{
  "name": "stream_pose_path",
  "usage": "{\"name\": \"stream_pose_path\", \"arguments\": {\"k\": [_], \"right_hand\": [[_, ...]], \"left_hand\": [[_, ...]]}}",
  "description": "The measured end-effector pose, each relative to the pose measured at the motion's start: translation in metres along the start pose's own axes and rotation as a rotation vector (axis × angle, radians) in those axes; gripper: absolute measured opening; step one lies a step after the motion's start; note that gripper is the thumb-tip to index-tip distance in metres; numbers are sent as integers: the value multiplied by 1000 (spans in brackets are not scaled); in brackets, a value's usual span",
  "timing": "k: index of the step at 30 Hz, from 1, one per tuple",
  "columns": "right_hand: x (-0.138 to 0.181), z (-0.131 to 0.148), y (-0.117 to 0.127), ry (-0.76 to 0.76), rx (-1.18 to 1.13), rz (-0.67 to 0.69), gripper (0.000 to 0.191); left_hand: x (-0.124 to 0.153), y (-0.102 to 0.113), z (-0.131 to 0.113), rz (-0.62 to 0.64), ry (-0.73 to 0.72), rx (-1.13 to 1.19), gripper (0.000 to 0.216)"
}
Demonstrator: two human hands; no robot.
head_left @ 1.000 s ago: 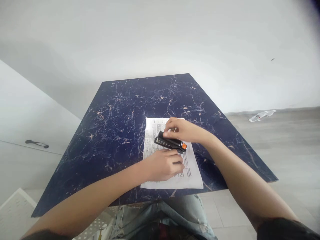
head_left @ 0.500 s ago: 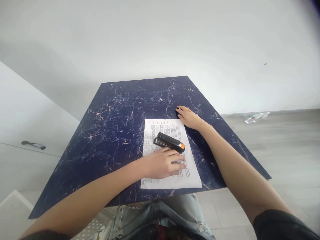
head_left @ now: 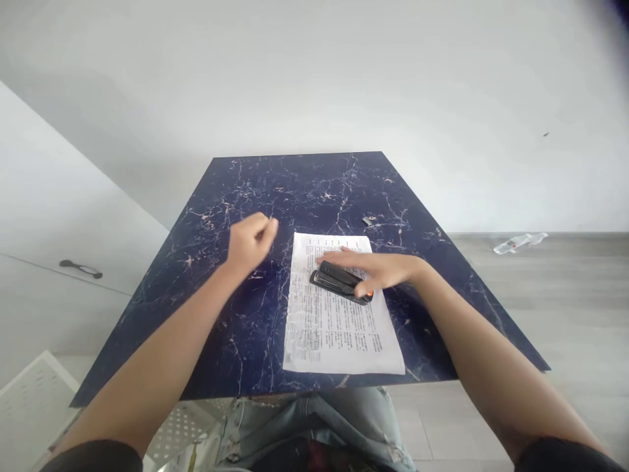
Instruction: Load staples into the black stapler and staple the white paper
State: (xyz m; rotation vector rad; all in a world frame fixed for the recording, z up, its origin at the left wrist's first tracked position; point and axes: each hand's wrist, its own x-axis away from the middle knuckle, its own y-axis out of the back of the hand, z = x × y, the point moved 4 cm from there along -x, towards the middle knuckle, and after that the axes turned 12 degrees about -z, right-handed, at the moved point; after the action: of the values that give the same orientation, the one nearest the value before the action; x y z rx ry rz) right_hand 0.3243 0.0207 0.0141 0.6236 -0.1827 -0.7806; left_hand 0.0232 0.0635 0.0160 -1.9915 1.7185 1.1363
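A black stapler (head_left: 337,280) with an orange end lies slantwise on printed paper (head_left: 344,354). My right hand (head_left: 373,267) is over the stapler, its fingers stretched along the far side and its thumb across the orange end. The fingers do not look wrapped round it. To the left of the paper, my left hand (head_left: 248,241) is closed, its thumb against curled fingers; whatever may be inside is hidden. Beyond the paper's far edge rests a small grey piece (head_left: 367,221), perhaps a strip of staples.
The dark blue marble-patterned table (head_left: 236,190) has its far edge near a white wall (head_left: 295,78). A clear plastic item (head_left: 519,243) lies on the floor at right. A cabinet handle (head_left: 81,268) shows at left, above a white perforated surface (head_left: 39,400).
My left hand has left the stapler, moving up and left, and closed. My right hand has come from the paper's far corner onto the stapler, uncovering the small grey piece.
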Motion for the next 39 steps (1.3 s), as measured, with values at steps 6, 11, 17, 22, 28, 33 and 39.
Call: {"name": "stream_pose_path", "arguments": {"k": [6,11,17,22,28,33,39], "right_hand": [[-41,23,-67,76,18,-16,73],[-72,37,-94,122,76,-107,74],[-29,-33,17,-310,411,-788,36],[-35,-73,43,-421,525,-871,27],[-167,-35,-18,-195,380,-652,28],[-268,-4,-61,-55,257,-465,22],[-254,9,-69,-48,188,-446,32]], "left_hand": [[-30,74,105,-294,585,139,51],[-28,103,126,-320,755,293,56],[-24,112,132,-339,811,383,54],[-24,105,138,-385,833,390,52],[-23,107,138,-426,829,381,50],[-24,108,136,-421,816,364,52],[-24,107,137,-421,813,363,53]]}}
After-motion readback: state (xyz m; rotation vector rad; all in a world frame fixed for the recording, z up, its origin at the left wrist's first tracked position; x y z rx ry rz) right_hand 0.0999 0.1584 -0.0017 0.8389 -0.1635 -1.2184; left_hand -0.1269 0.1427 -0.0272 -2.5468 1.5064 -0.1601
